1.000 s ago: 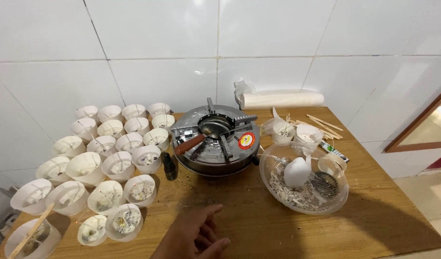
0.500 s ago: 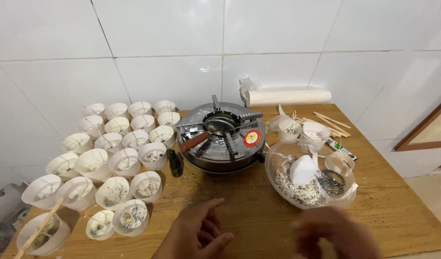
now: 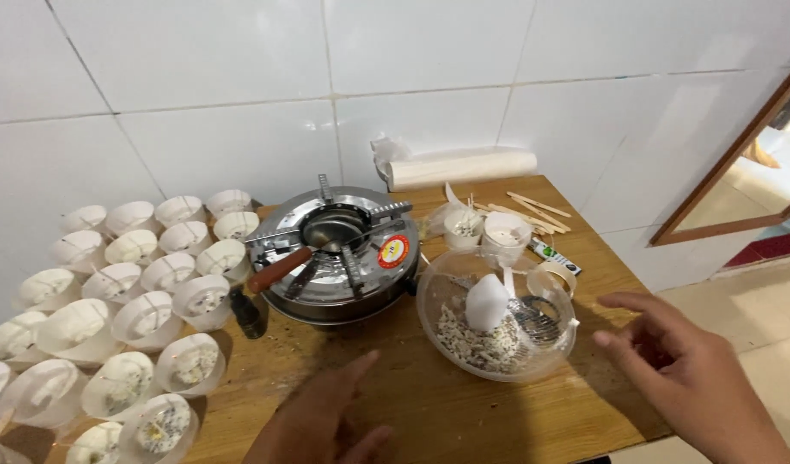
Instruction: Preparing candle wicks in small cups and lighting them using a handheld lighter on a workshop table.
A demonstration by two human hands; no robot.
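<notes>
Both hands empty, fingers spread: right hand [image 3: 687, 378] near a clear bowl [image 3: 496, 314], left hand [image 3: 318, 421] over the counter [image 3: 429, 404].

Both hands, left [image 3: 313, 425] and right [image 3: 696, 382], hover empty, fingers spread.

You are looking at a round red-and-yellow sticker [image 3: 393, 252] sitting on the stove's [image 3: 335, 258] front rim, and a small green-and-white packet [image 3: 553, 256] lying behind the bowl [image 3: 447, 275].
</notes>
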